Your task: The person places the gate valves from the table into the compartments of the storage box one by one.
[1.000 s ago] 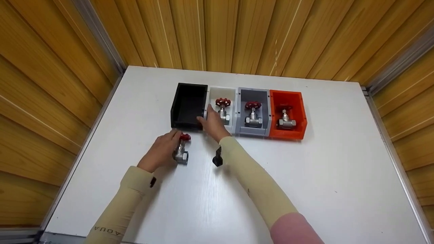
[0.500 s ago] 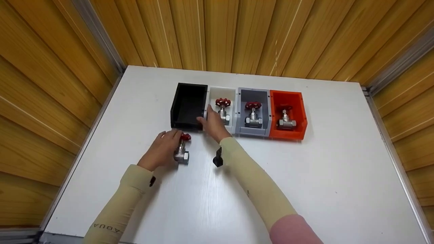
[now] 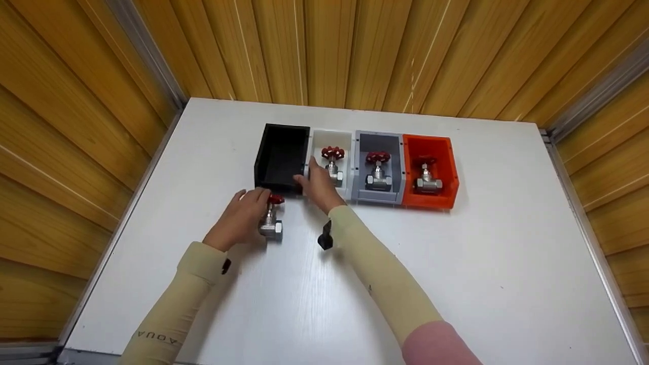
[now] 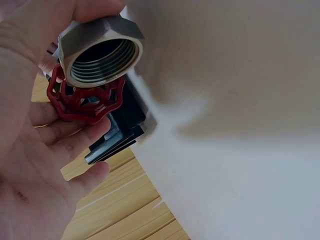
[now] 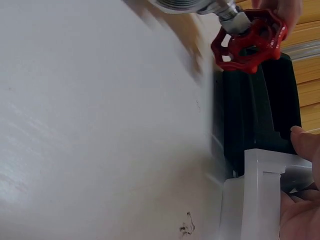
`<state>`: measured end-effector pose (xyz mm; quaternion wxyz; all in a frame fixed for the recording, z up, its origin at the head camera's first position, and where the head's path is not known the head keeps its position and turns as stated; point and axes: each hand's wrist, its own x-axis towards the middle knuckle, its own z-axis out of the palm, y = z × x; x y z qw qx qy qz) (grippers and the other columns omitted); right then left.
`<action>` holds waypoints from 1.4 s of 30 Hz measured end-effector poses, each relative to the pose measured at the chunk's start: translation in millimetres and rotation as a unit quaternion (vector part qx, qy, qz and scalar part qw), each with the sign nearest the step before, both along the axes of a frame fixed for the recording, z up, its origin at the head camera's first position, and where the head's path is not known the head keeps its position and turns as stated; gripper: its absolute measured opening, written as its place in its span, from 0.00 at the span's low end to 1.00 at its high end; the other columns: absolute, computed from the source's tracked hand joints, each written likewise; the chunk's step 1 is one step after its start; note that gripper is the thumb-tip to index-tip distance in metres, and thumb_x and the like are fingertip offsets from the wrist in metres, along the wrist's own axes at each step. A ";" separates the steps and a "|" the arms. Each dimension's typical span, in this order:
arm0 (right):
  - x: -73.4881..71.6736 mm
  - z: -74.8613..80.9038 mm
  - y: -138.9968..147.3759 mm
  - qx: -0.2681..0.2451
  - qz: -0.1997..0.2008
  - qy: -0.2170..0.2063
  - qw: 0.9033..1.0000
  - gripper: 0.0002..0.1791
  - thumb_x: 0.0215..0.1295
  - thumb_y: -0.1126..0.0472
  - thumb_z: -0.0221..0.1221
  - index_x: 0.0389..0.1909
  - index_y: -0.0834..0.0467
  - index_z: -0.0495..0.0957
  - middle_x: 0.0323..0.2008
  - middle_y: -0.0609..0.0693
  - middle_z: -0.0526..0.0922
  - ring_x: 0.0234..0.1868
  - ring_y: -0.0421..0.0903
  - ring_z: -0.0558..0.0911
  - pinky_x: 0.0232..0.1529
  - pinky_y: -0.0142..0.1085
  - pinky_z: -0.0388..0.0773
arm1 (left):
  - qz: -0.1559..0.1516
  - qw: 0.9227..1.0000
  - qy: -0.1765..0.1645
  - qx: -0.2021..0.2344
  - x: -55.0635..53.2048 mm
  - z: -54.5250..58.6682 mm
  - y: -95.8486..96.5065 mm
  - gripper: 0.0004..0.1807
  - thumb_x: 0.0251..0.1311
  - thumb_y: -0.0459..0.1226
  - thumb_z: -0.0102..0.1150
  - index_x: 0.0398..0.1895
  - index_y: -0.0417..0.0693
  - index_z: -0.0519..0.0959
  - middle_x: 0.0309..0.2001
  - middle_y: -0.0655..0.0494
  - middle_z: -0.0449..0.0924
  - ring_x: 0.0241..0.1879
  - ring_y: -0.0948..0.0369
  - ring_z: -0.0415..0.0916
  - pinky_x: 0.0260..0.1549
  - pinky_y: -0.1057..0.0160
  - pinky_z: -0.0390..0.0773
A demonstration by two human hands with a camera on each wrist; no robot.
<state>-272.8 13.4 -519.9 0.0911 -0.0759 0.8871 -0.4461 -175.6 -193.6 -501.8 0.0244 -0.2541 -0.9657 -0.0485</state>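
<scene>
My left hand (image 3: 241, 215) holds a metal gate valve (image 3: 271, 228) with a red handwheel (image 4: 87, 102), just in front of the black bin (image 3: 281, 157). The left wrist view shows the valve's threaded opening facing the camera, with fingers around the wheel. My right hand (image 3: 320, 186) straddles the side where the black bin meets the white bin (image 5: 262, 195). Its thumb lies on the black bin's edge and its fingers reach into the white one, pinching the walls between them. Behind that hand, a second valve (image 3: 333, 165) stands partly hidden in the white bin.
To the right, a grey bin (image 3: 362, 195) and an orange bin (image 3: 446, 200) continue the row, each with a red-wheeled valve inside. The bins sit on a white table (image 3: 487, 263) with wood-look panels (image 3: 324, 50) behind and at both sides.
My left hand has moved slightly away from me, bringing the valve closer to the black bin's front. The right hand has kept its place on the bin walls.
</scene>
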 end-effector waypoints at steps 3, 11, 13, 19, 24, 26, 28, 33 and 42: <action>0.1 -0.2 0.1 0.004 -0.002 0.003 1.000 0.43 0.68 0.53 0.57 0.75 0.64 0.46 0.71 0.63 0.62 0.72 0.53 0.63 0.72 0.42 0.60 | 0.004 1.000 -0.008 0.003 -4.1 5.6 -0.8 0.58 0.30 0.42 0.82 0.68 0.34 0.61 0.63 0.39 0.69 0.65 0.48 0.67 0.66 0.43 0.63; 0.5 -0.7 0.8 0.002 0.002 -0.006 1.000 0.44 0.69 0.52 0.57 0.76 0.63 0.45 0.73 0.61 0.59 0.74 0.52 0.60 0.72 0.42 0.60 | 0.010 1.000 -0.011 0.001 -18.5 18.2 1.6 0.63 0.26 0.48 0.83 0.68 0.35 0.60 0.64 0.40 0.67 0.65 0.48 0.66 0.68 0.42 0.61; 0.2 -0.8 1.0 0.002 0.002 -0.002 1.000 0.44 0.69 0.52 0.57 0.75 0.64 0.45 0.73 0.61 0.59 0.74 0.52 0.60 0.73 0.42 0.60 | 0.011 1.000 -0.010 0.007 -22.8 21.3 3.3 0.63 0.25 0.48 0.83 0.68 0.35 0.60 0.64 0.40 0.67 0.65 0.47 0.66 0.68 0.41 0.60; -1.0 -1.6 0.9 0.011 0.006 -0.004 1.000 0.44 0.69 0.51 0.56 0.76 0.63 0.44 0.73 0.61 0.59 0.73 0.52 0.61 0.73 0.42 0.59 | 0.012 1.000 -0.001 0.016 -35.9 29.2 7.3 0.62 0.26 0.47 0.83 0.68 0.35 0.59 0.65 0.40 0.66 0.65 0.47 0.66 0.68 0.41 0.59; -0.6 -0.8 1.1 0.014 0.008 -0.008 1.000 0.45 0.69 0.49 0.56 0.76 0.62 0.43 0.73 0.61 0.59 0.73 0.52 0.61 0.73 0.41 0.59 | 0.015 1.000 0.002 0.012 -46.6 34.4 8.7 0.61 0.27 0.46 0.83 0.68 0.35 0.59 0.64 0.40 0.66 0.65 0.47 0.65 0.68 0.41 0.59; -0.3 -0.7 1.4 0.011 0.007 -0.007 1.000 0.45 0.69 0.50 0.56 0.76 0.63 0.44 0.72 0.61 0.59 0.74 0.52 0.60 0.73 0.41 0.59 | 0.015 1.000 0.002 0.015 -50.9 36.1 9.4 0.62 0.27 0.46 0.83 0.68 0.34 0.59 0.65 0.40 0.66 0.65 0.46 0.65 0.68 0.41 0.58; -0.1 -0.4 1.5 0.009 0.008 -0.005 1.000 0.45 0.69 0.50 0.57 0.76 0.64 0.44 0.73 0.61 0.59 0.74 0.52 0.60 0.73 0.41 0.58 | 0.015 1.000 0.004 0.013 -55.2 37.5 10.2 0.62 0.27 0.47 0.83 0.68 0.34 0.59 0.65 0.39 0.66 0.65 0.46 0.65 0.68 0.41 0.58; 0.5 -0.2 1.6 0.007 0.011 -0.004 1.000 0.45 0.69 0.50 0.56 0.76 0.64 0.43 0.73 0.61 0.57 0.74 0.51 0.59 0.74 0.40 0.57 | 0.018 1.000 0.012 0.006 -65.7 39.8 12.1 0.61 0.27 0.47 0.83 0.67 0.35 0.60 0.64 0.39 0.67 0.65 0.46 0.66 0.68 0.41 0.59; 2.2 0.8 4.0 0.020 0.021 -0.004 1.000 0.46 0.69 0.48 0.55 0.76 0.61 0.41 0.74 0.59 0.56 0.74 0.49 0.58 0.73 0.40 0.58 | 0.031 0.999 0.005 -0.009 -81.7 43.2 15.9 0.60 0.29 0.45 0.82 0.68 0.35 0.59 0.65 0.38 0.66 0.65 0.45 0.65 0.68 0.41 0.58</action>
